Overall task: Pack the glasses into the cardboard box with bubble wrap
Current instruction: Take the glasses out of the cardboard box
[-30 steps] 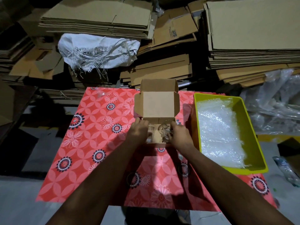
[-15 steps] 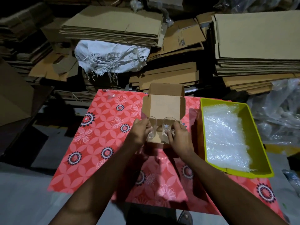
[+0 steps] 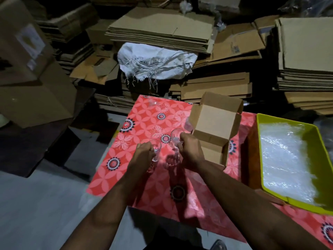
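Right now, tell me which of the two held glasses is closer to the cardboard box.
The glass in the right hand; it is just left of the open cardboard box. The left hand's glass sits farther left.

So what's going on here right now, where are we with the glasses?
A person holds a clear glass in each hand, left hand on one glass, right hand on another glass, over the red patterned table left of the open cardboard box. Neither glass is wrapped. The bubble wrap lies in the yellow bin to the right.
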`<action>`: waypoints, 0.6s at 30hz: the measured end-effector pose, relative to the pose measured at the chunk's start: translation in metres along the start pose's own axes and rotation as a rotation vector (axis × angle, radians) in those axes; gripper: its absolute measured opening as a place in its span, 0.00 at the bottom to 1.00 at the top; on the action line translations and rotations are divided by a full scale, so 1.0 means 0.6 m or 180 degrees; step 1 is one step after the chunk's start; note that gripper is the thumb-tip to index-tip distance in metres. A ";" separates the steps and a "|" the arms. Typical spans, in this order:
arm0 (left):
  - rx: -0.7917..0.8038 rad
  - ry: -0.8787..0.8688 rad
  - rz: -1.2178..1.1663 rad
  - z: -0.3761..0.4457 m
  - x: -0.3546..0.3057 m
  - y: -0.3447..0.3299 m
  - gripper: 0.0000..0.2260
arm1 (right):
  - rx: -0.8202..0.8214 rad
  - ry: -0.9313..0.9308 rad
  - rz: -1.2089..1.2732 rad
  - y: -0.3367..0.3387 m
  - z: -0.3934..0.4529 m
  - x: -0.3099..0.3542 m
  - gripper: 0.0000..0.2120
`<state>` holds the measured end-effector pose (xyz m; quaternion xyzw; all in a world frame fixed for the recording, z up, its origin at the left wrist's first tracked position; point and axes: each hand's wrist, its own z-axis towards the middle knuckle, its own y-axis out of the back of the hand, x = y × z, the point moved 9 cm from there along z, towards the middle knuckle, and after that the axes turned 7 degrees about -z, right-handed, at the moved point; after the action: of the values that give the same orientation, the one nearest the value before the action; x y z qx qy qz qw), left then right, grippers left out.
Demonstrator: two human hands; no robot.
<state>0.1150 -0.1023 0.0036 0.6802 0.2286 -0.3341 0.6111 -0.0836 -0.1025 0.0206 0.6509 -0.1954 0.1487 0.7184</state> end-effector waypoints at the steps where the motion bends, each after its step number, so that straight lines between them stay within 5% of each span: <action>1: -0.0019 -0.0058 0.0163 0.000 0.005 0.000 0.03 | 0.0072 -0.0076 -0.0010 -0.010 0.008 0.000 0.12; 5: -0.0221 -0.0155 0.0255 0.017 0.020 0.007 0.12 | 0.0218 -0.0136 -0.0266 -0.043 0.028 0.004 0.11; 11: -0.0023 -0.0504 0.0485 0.022 0.039 -0.004 0.07 | 0.0166 -0.0187 -0.0373 -0.060 0.034 -0.001 0.12; 14: 0.0088 -0.0636 0.0621 0.018 0.048 -0.011 0.13 | 0.0123 -0.0229 -0.0188 -0.062 0.031 -0.011 0.11; 18: -0.0299 -0.0856 0.1005 0.010 0.015 0.001 0.19 | -0.0150 -0.0286 -0.0026 -0.037 0.009 -0.032 0.15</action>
<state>0.1204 -0.1090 -0.0025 0.6276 0.0511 -0.3109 0.7119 -0.0907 -0.1095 -0.0078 0.6407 -0.2283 0.1117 0.7245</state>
